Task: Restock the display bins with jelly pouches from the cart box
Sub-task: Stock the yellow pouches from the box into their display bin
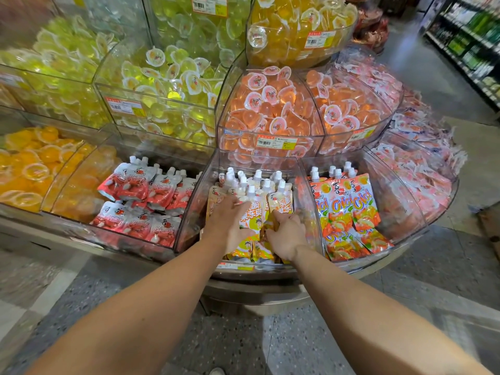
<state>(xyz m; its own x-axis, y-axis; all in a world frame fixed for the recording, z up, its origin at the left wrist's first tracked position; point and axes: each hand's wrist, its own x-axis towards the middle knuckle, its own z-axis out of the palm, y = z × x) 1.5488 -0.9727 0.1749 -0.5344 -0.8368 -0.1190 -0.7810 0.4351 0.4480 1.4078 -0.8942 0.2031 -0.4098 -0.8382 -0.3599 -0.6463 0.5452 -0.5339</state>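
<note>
While both hands are down inside the middle bin of the lowest tier, the step in hand looks like seating and squaring yellow jelly pouches there, so that bin serves as the landmark. The left hand lies over a pouch front with fingers curled onto its upper edge, apparently gripping it; the right hand has its fingers clamped round the brownish edge of another pouch near the bin's front wall. To do this well, I judge, each pouch should slide in with its white cap pointing to the back, overlapping the row behind like shingles, printed face up, and be pressed flat so nothing rides over the clear front lip. The caps are stiff and the bodies slippery and soft, so holding by the side seam rather than the belly should keep them from buckling. Counting in the middle bin, roughly ten white caps show; more may be hidden under the hands. Left of it, the red pouches number about a dozen in two rows; right of it, the orange pouches show about six caps. Above it, the jelly cups are too many to count. The cart box is not in view.
</note>
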